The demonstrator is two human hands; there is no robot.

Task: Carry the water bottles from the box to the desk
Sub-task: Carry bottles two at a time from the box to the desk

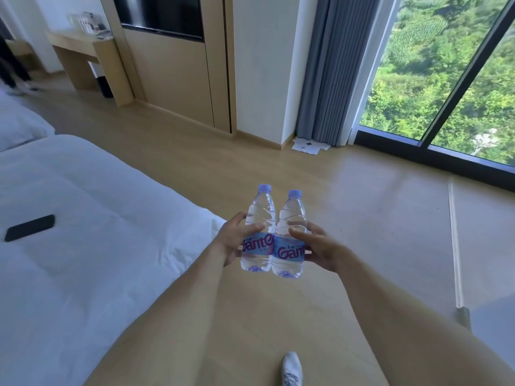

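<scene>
While hands [278, 243] grip, two water bottles [257, 232], upright

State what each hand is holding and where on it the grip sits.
The left hand grips the left water bottle around its middle, at the label's top edge. The right hand holds the right water bottle at the same height. Both bottles are upright, side by side.

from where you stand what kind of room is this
Most likely a hotel bedroom: white beds on the left, a wall-mounted TV beside a built-in wooden desk, and a floor-to-ceiling window with grey curtains.
</scene>
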